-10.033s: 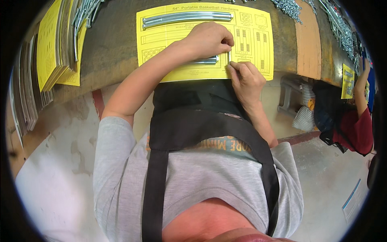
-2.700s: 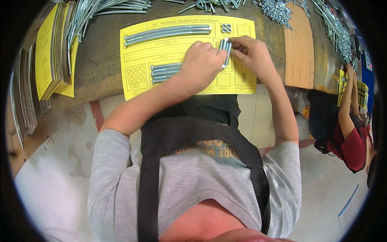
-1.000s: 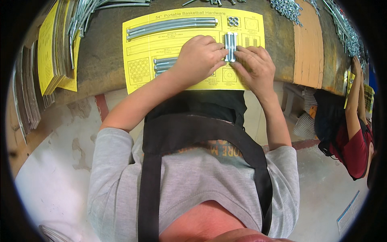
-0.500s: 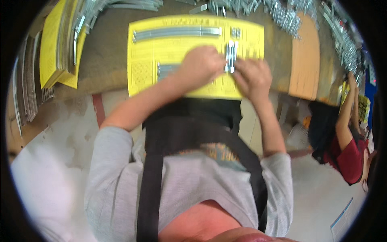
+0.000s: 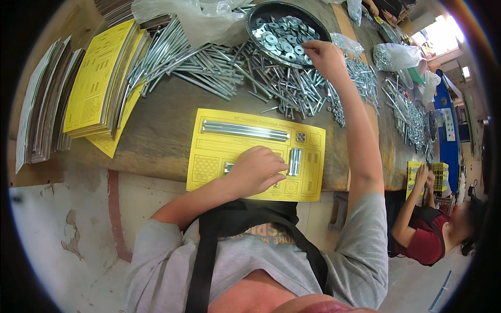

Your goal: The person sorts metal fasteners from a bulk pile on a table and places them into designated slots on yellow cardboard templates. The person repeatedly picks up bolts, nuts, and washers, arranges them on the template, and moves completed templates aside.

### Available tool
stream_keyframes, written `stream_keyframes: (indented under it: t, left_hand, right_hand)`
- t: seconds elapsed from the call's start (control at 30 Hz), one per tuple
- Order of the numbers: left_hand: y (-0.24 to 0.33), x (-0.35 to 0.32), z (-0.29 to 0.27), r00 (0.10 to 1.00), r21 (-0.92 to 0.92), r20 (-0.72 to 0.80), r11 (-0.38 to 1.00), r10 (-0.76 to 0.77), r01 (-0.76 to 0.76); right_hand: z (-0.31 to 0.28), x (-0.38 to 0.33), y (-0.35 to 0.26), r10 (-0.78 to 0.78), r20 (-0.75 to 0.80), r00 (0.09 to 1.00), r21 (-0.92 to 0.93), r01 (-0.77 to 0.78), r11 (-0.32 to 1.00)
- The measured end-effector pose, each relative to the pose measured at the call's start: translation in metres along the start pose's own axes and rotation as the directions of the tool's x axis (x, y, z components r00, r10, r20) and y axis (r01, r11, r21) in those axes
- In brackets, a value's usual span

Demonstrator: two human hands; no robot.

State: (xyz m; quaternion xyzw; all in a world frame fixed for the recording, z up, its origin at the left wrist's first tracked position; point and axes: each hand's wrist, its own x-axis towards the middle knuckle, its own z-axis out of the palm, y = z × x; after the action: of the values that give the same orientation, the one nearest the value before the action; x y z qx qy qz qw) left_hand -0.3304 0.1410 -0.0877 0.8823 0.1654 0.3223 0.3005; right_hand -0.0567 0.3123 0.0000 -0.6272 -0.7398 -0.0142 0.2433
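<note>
A yellow printed card (image 5: 308,188) lies near the table's front edge. Long bolts (image 5: 245,130) rest side by side along its upper part, with small nuts (image 5: 301,136) to their right. Shorter bolts (image 5: 295,161) stand in a row beside my left hand (image 5: 255,171). That hand hovers low over the card, thumb and fingers apart, partly covering more bolts (image 5: 228,167). My right hand (image 5: 327,58) reaches to the right rim of a black bowl (image 5: 254,18) of flat washers (image 5: 287,39). Its fingertips are bunched at the washers; whatever is between them is hidden.
Loose bolts (image 5: 198,70) and shorter screws (image 5: 292,83) heap around the bowl. Stacked yellow cards (image 5: 102,78) stand at left. A clear plastic bag (image 5: 219,23) sits behind. At right, a co-worker in a red sleeve (image 5: 425,240) handles another yellow card.
My right hand has left the short bolts on the card and stretched out to the washer bowl. My left hand has let go of those bolts. The view has tilted farther up the table.
</note>
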Motion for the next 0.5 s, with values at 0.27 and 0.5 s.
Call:
stream_keyframes:
  t: [0.27, 0.5]
  left_hand:
    - [-0.012, -0.037, -0.035, 0.976, -0.078, -0.085, 0.978, -0.202, 0.196]
    - [-0.013, -0.023, -0.033, 0.848, -0.347, -0.128, 0.824, -0.514, 0.447]
  right_hand:
    - [0.042, 0.042, 0.006, 0.181, 0.189, 0.965, -0.126, -0.159, 0.979]
    - [0.008, 0.015, -0.031, 0.197, 0.061, 0.979, 0.091, -0.202, 0.975]
